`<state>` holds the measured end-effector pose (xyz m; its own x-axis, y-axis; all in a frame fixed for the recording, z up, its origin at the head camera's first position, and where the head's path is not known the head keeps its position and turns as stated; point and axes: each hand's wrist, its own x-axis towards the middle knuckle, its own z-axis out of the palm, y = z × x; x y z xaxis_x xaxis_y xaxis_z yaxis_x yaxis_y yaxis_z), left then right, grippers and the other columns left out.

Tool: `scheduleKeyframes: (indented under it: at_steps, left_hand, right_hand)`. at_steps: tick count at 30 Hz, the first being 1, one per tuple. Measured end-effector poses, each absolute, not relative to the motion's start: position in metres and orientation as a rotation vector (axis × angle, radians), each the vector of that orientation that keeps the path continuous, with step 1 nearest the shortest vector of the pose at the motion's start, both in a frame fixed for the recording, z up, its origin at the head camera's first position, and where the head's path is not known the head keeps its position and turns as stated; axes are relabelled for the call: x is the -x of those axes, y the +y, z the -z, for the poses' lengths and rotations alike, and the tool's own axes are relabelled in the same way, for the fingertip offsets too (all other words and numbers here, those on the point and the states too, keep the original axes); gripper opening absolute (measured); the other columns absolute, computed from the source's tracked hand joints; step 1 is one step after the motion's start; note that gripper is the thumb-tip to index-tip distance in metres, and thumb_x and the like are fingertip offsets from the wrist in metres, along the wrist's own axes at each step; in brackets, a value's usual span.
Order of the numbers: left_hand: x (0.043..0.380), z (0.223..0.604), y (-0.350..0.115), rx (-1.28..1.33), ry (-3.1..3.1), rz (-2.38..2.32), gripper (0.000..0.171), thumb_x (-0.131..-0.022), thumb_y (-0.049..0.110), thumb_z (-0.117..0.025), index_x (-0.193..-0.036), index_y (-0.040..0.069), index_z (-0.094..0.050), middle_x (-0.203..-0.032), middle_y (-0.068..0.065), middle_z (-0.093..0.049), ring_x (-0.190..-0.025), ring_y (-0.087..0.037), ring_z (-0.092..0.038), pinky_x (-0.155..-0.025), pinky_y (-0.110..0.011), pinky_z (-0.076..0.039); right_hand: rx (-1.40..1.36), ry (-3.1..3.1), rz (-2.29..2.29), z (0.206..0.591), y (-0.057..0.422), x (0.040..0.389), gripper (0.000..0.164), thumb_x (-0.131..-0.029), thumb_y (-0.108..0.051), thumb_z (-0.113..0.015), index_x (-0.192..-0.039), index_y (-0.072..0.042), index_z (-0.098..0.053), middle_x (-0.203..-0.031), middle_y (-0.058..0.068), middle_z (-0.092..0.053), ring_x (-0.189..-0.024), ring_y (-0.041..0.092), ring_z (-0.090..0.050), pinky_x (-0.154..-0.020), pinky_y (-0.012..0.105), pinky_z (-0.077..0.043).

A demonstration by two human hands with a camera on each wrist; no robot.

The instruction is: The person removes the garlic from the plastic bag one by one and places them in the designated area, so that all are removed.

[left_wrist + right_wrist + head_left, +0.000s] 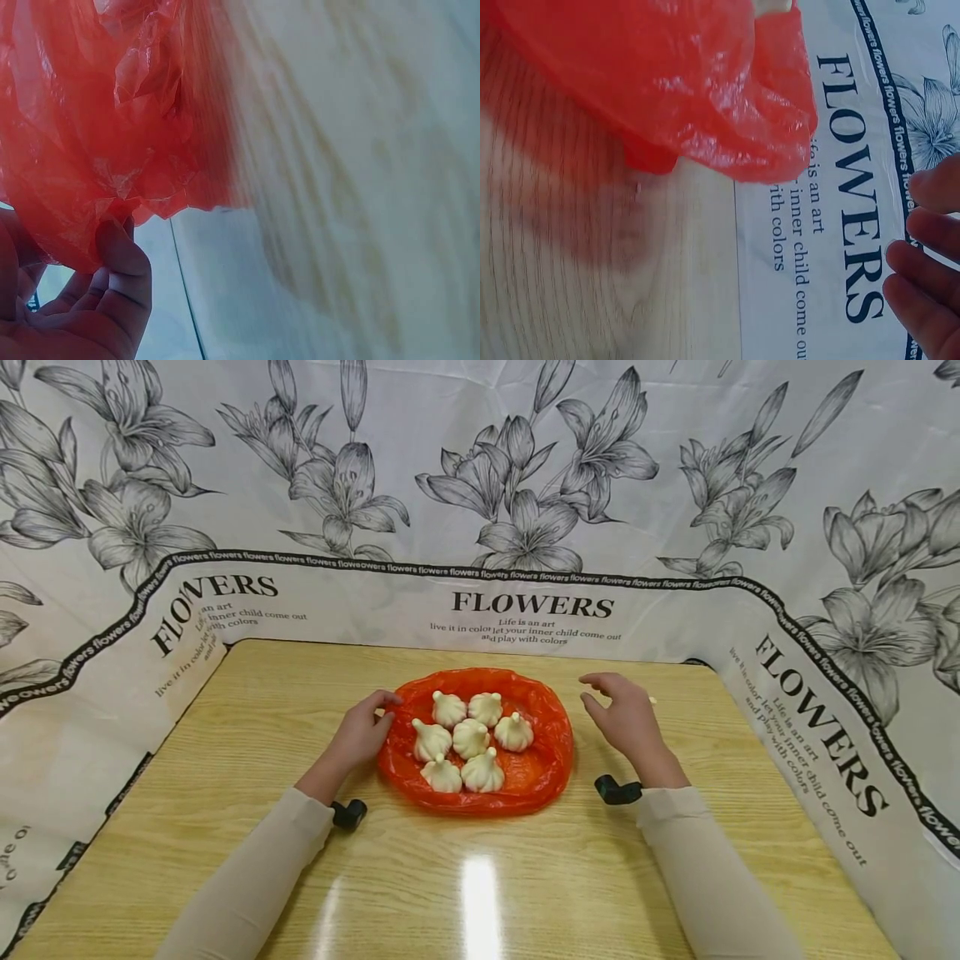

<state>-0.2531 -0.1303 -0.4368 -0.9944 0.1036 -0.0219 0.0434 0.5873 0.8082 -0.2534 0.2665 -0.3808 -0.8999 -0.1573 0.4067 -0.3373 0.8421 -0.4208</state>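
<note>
A red plastic bag (561,735) lies on the table with its mouth spread wide and its edge rolled into a rim. Inside sit several pale garlic bulbs (471,738), grouped toward the middle and left. My left hand (360,731) is at the bag's left side; in the left wrist view its thumb and fingers pinch the crinkled red film (82,135). On the other side, my right hand (628,717) hovers apart from the bag, fingers loosely bent with nothing in them. The right wrist view shows those fingers (922,315) away from the red plastic (690,90).
The wooden table (420,885) has glare near its front. White cloth (360,602) printed with flowers and lettering walls the back and both sides. Each wrist carries a small dark device, one on the left (348,815) and one on the right (617,790).
</note>
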Motion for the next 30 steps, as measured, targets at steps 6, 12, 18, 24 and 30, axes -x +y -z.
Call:
scheduleKeyframes:
  at_steps: [6, 12, 18, 24, 30]
  left_hand:
    - [0.254, 0.436, -0.131, -0.128, 2.751, -1.389, 0.024, -0.101, 0.012, -0.047, -0.124, 0.016, -0.054, -0.131, -0.011, -0.055, -0.086, -0.026, -0.055, -0.076, -0.03, -0.055]
    - [0.253, 0.438, -0.131, -0.113, 2.756, -1.38, 0.024, -0.101, 0.012, -0.047, -0.124, 0.016, -0.054, -0.131, -0.011, -0.055, -0.086, -0.026, -0.055, -0.077, -0.031, -0.055]
    - [0.251, 0.437, -0.131, -0.116, 2.753, -1.38, 0.025, -0.101, 0.012, -0.047, -0.124, 0.016, -0.054, -0.131, -0.011, -0.055, -0.087, -0.025, -0.055, -0.078, -0.031, -0.055]
    - [0.252, 0.437, -0.132, -0.119, 2.764, -1.372, 0.024, -0.101, 0.012, -0.048, -0.124, 0.016, -0.054, -0.132, -0.011, -0.055, -0.087, -0.025, -0.055, -0.079, -0.032, -0.055]
    - [0.253, 0.438, -0.13, -0.131, 2.761, -1.375, 0.024, -0.101, 0.012, -0.048, -0.124, 0.016, -0.055, -0.131, -0.012, -0.055, -0.089, -0.026, -0.056, -0.08, -0.033, -0.055]
  right_hand:
    - [-0.432, -2.643, -0.719, 0.38, 0.25, 0.252, 0.027, -0.092, -0.015, -0.064, -0.117, -0.006, -0.066, -0.115, 0.017, -0.068, -0.104, 0.034, -0.063, -0.09, 0.051, -0.052]
    - [-0.463, -2.66, -0.781, 0.382, 0.236, 0.249, 0.026, -0.091, -0.016, -0.066, -0.115, -0.006, -0.067, -0.115, 0.016, -0.068, -0.102, 0.034, -0.065, -0.089, 0.049, -0.054]
    - [-0.5, -2.673, -0.806, 0.387, 0.224, 0.248, 0.026, -0.09, -0.015, -0.067, -0.114, -0.005, -0.068, -0.111, 0.015, -0.069, -0.1, 0.031, -0.067, -0.086, 0.046, -0.056]
    - [-0.542, -2.672, -0.77, 0.393, 0.213, 0.246, 0.028, -0.089, -0.017, -0.069, -0.115, -0.005, -0.068, -0.109, 0.014, -0.07, -0.095, 0.03, -0.068, -0.082, 0.045, -0.056]
    - [-0.577, -2.67, -0.788, 0.398, 0.204, 0.245, 0.029, -0.087, -0.016, -0.071, -0.114, -0.004, -0.068, -0.105, 0.015, -0.071, -0.088, 0.028, -0.068, -0.079, 0.042, -0.057]
